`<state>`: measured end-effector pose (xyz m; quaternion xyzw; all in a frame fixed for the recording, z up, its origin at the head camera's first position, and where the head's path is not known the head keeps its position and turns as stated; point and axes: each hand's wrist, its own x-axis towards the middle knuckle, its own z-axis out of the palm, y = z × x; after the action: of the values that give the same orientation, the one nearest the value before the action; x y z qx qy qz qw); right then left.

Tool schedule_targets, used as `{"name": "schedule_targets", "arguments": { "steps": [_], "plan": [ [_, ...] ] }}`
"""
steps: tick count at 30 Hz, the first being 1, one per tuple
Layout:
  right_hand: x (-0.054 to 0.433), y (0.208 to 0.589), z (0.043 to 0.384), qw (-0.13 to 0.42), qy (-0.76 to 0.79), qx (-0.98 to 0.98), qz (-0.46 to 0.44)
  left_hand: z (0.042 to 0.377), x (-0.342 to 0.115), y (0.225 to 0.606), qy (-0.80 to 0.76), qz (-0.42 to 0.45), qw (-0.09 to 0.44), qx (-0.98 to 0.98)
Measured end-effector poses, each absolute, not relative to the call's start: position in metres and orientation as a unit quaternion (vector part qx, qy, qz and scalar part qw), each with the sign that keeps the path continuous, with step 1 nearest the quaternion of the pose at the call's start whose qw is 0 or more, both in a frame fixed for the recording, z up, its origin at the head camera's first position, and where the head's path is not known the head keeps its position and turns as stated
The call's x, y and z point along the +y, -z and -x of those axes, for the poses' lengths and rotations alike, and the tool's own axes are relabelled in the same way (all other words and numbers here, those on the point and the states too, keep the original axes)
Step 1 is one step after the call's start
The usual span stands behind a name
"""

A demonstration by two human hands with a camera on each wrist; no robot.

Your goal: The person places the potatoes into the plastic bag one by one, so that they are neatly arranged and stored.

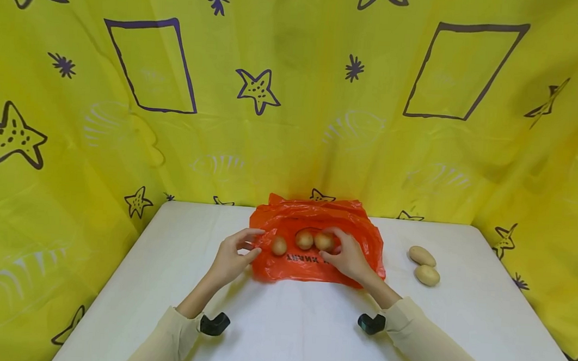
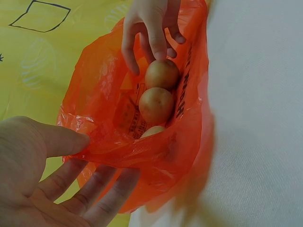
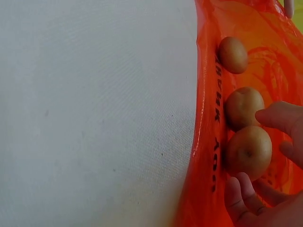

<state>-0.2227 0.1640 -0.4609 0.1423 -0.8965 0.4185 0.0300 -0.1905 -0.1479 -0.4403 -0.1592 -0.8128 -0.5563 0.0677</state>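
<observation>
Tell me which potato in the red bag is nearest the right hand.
The rightmost potato in the bag: the right hand curves around it; the other two lie farther left.

We stretch both forearms (image 1: 442, 341) toward the red plastic bag (image 1: 291, 273) from its near side, angled inward. Our left hand (image 1: 232, 256) pinches the bag's left edge between thumb and fingers. Our right hand (image 1: 351, 259) hangs over the bag's right half, fingers bent and spread apart.

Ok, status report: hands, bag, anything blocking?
Left fingers holding rim of red plastic bag. Right fingers around round brown potato inside. Neighbouring brown potato crowding it.
</observation>
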Motion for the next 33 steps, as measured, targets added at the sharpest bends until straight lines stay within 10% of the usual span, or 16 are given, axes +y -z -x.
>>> {"name": "schedule_targets", "arguments": {
  "steps": [33],
  "plan": [
    [0.172, 0.435, 0.179, -0.029, -0.472, -0.841, -0.264, 0.187, -0.145, 0.433, 0.54, 0.135, 0.063, -0.828]
  ]
}}
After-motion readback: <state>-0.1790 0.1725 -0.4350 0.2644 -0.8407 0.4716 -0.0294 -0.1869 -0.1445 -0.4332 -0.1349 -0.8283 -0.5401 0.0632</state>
